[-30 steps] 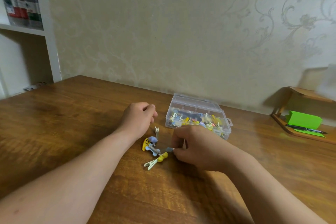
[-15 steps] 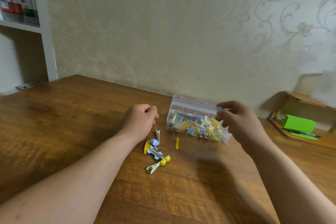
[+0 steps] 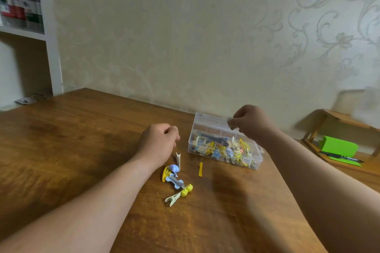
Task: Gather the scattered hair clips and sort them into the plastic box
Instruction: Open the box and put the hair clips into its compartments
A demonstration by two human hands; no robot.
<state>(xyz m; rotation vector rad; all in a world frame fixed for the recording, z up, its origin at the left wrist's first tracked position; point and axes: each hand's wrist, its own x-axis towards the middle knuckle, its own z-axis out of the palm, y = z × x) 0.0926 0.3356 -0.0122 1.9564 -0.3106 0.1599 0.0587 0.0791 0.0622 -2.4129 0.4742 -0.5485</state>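
A clear plastic box [image 3: 207, 153] stands open on the wooden table, holding several yellow, blue and black hair clips. My right hand [image 3: 249, 122] hovers over the box's back part and pinches a small bluish-grey clip [image 3: 229, 119] between fingertips. My left hand [image 3: 159, 142] rests on the table left of the box, fingers curled, with nothing visible in it. Just below it lies a small pile of clips [image 3: 174, 176]: a white one, a yellow one, blue ones. A pale clip with a yellow ornament [image 3: 181, 194] lies nearer me. A thin yellow clip [image 3: 200, 169] lies alone in front of the box.
The wooden table [image 3: 72, 150] reaches a patterned wall behind the box. At the right stands a wooden rack [image 3: 337, 121] with a green pad [image 3: 339, 147] and a black pen [image 3: 341, 157]. A white shelf unit with bottles [image 3: 20, 6] is at the far left.
My right hand picked a small clip from the pile and carried it up and right, over the box. The thin yellow clip is now uncovered. My left hand stayed in place.
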